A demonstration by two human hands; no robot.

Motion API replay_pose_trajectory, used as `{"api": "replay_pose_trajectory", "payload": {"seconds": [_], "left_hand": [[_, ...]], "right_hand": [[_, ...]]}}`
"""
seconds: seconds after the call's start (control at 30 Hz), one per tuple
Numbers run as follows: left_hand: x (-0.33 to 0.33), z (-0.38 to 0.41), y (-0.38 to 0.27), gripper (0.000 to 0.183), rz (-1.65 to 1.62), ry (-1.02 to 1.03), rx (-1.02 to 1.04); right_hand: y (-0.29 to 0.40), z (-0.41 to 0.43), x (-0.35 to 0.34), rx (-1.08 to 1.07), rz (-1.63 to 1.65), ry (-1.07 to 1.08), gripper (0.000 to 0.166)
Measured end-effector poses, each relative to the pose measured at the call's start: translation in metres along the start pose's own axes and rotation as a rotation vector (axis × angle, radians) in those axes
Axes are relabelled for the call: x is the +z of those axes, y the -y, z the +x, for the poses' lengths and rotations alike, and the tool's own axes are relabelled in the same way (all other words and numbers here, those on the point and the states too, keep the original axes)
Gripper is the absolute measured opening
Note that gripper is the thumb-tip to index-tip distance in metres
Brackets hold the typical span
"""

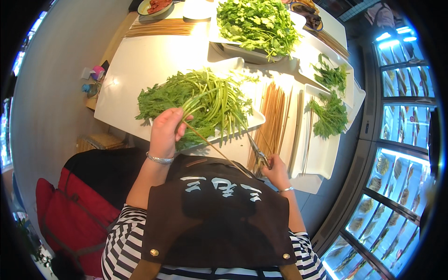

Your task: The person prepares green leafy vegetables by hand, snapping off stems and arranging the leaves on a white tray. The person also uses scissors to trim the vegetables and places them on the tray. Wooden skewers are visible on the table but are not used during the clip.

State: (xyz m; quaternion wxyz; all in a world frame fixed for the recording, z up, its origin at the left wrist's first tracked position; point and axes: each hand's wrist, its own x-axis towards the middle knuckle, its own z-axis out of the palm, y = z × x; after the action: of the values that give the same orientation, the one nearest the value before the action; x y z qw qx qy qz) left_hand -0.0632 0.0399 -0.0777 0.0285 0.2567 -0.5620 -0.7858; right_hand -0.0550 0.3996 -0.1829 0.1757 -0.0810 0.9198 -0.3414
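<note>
My left hand (168, 129) pinches a bunch of leafy-green stems (201, 98) together with a thin bamboo skewer (213, 146), which slants down to the right toward my apron. Under and beyond it, a heap of leafy greens (164, 93) with long stems lies on a white tray (256, 120). My right hand (276, 168) is closed around the handles of metal scissors (258, 152), whose blades point up and left near the stem ends. Loose bamboo skewers (274, 115) lie in a pile just beyond the scissors.
A white tray (323, 154) at right holds skewered greens (329, 114); another tray behind it holds more greens (330, 75). Piled herbs (257, 26), more skewers (159, 28) and a bowl of reddish food (155, 7) stand farther back. A lit display fridge (399, 175) lines the right side.
</note>
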Motion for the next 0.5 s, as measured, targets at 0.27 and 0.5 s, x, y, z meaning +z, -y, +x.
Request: {"api": "replay_pose_trajectory", "payload": {"seconds": [0.27,0.5], "left_hand": [[0.0,-0.003,-0.003,0.023,-0.011,-0.011,-0.015],[0.009,-0.002,0.003,0.027,0.056,0.034,-0.01]], "right_hand": [[0.016,0.006,-0.06,0.366,0.888,0.531,0.027],[0.073,0.045,-0.056,-0.306,0.499,0.701,0.05]]}}
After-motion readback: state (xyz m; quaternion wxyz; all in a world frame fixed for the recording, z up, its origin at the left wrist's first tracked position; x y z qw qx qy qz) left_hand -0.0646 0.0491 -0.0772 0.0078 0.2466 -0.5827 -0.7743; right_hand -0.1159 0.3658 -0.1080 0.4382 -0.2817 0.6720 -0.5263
